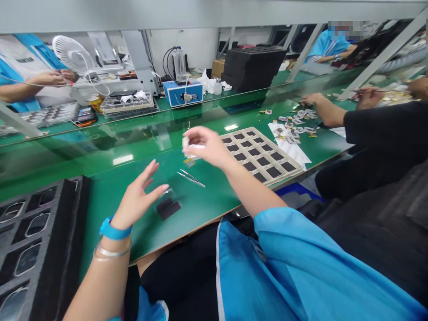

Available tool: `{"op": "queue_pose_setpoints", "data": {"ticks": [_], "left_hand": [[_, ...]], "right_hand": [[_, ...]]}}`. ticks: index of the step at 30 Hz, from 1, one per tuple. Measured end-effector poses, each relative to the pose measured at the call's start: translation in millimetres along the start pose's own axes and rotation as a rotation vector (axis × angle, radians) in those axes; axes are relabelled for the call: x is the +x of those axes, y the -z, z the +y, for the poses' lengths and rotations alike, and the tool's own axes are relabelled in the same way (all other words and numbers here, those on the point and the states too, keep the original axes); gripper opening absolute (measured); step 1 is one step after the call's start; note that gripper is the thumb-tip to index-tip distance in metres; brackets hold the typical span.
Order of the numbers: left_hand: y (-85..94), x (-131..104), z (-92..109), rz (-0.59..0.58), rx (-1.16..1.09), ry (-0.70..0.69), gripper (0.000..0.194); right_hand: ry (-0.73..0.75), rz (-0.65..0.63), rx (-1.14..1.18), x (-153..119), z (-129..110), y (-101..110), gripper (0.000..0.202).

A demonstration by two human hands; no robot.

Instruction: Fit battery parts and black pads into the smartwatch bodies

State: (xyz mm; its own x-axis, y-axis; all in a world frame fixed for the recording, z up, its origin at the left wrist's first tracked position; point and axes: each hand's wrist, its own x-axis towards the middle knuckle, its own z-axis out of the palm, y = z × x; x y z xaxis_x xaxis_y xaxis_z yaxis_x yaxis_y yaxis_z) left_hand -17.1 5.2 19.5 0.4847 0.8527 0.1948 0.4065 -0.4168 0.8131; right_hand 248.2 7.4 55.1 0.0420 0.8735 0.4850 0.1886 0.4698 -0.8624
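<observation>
Over a green bench (147,240), you are pinching one small white part (185,142) between the thumb and fingers of your right hand (203,145), holding it just above the surface, left of a beige tray. Its yellow tab (187,159) is pointing down and to the left; blur is hiding the line of its long axis. Your left hand (133,198) is hovering with its thumb spread wide from the fingers, near what are looking like two dark pieces (167,207) on the bench. One pair of tweezers (191,178) is lying between your hands, tips pointing to the upper left. At least fifteen dark pads are showing in the beige tray (283,175), and at least four framed panels (28,258) are sitting in a black foam tray (63,249) at your left. To your right, a co-worker in a black sleeve (384,125) is reaching toward a scatter of white parts, too many to count surely, some lying on printed paper (297,151). The paper's print is running too small to read, and lettering on a shirt (25,59) across the bench is blurring.
</observation>
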Motion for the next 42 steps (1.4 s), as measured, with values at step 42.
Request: {"op": "queue_pose_setpoints", "data": {"ticks": [42], "left_hand": [[-19.6,13.6,-22.2,0.289,-0.501,-0.203,0.060]], "right_hand": [[0.328,-0.059,-0.361,-50.2,29.9,-81.4,0.012]]}}
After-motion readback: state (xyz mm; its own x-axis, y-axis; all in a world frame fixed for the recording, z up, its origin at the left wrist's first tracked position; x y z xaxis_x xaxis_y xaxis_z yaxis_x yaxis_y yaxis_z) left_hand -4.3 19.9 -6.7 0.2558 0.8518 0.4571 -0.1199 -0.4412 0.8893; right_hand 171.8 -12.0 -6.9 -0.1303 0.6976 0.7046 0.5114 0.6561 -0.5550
